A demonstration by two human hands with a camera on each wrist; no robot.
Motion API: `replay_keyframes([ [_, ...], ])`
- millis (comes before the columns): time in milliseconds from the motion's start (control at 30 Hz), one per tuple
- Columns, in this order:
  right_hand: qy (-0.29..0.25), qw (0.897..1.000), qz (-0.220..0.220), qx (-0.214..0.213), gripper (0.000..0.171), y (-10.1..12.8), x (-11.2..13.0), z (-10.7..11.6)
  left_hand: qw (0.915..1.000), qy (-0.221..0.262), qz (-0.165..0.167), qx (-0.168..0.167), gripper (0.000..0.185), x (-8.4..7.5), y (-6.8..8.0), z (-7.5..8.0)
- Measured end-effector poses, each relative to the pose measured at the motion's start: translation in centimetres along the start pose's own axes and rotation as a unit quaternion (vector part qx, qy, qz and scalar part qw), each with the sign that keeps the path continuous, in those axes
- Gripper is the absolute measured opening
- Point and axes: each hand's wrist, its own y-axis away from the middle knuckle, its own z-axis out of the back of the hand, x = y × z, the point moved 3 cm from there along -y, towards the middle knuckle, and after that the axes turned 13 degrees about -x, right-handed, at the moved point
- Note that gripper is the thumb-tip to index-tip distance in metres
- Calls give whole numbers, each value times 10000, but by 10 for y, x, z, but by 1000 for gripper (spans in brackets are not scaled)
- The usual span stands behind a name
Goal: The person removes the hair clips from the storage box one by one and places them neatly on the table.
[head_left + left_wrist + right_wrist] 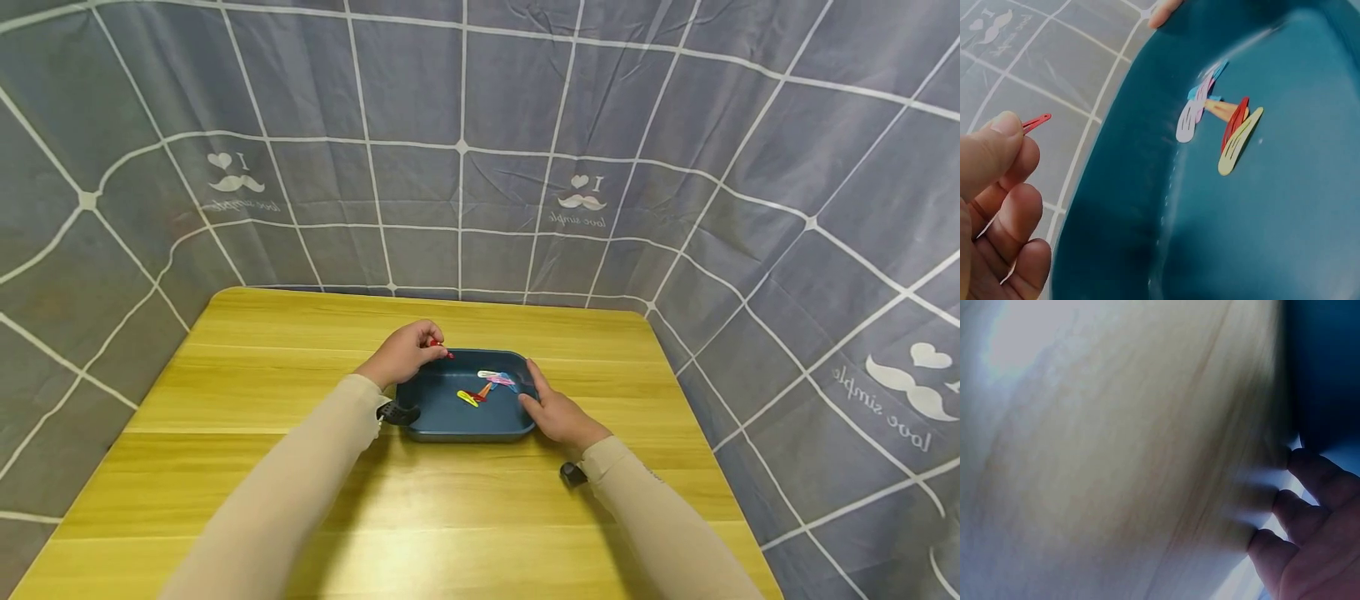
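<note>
Nearest me, at the bottom of the head view, my two beige sleeves (300,492) run up across the yellow table (225,467), each with a small black camera at the wrist.

Just past them, at frame centre, sits the blue tray (450,421). My right hand (558,412) rests against its right rim, fingers laid along the edge and lightly bent, thumb at the near corner; I'm steadying the tray, not picking anything up. In the right wrist view, three of my fingertips (1310,469) show at the lower right, close together against the table's wood beside the dark tray wall, though that picture is badly blurred.

Inside the tray, right of its middle, lies a little heap of hair clips (487,385). The left wrist view shows them plainly in the upper middle: a yellow clip (1239,142), a dark red one touching it, an orange one under those, and a pale lilac one and a blue one fanned out to the left, all overlapping.

Further up, over the tray's far left corner, my left hand (401,354) is raised. Thumb and forefinger pinch a red clip (1036,122), its free end poking out to the right; the other fingers are curled beneath.

Behind everything, a grey cloth (480,167) with white grid lines closes off the table.
</note>
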Motion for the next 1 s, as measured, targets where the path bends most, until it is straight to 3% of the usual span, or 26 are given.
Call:
replay_keyframes([
  [200, -39, 10000, -22, 28, 76, 0, -1, 0, 9995, -176, -55, -275, 12, 5, 4, 17],
  [533, -103, 9999, -29, 50, 76, 1, -1, 1, 9983, -446, 42, -382, 30, 15, 13, 47],
  [767, -107, 9999, -51, 38, 75, 2, -1, 1, 9950, -224, 211, -945, 20, 25, 20, 66],
  [1000, -164, 9998, -59, 47, 76, 4, 0, 2, 9890, -486, 289, -1366, 18, 38, 28, 83],
])
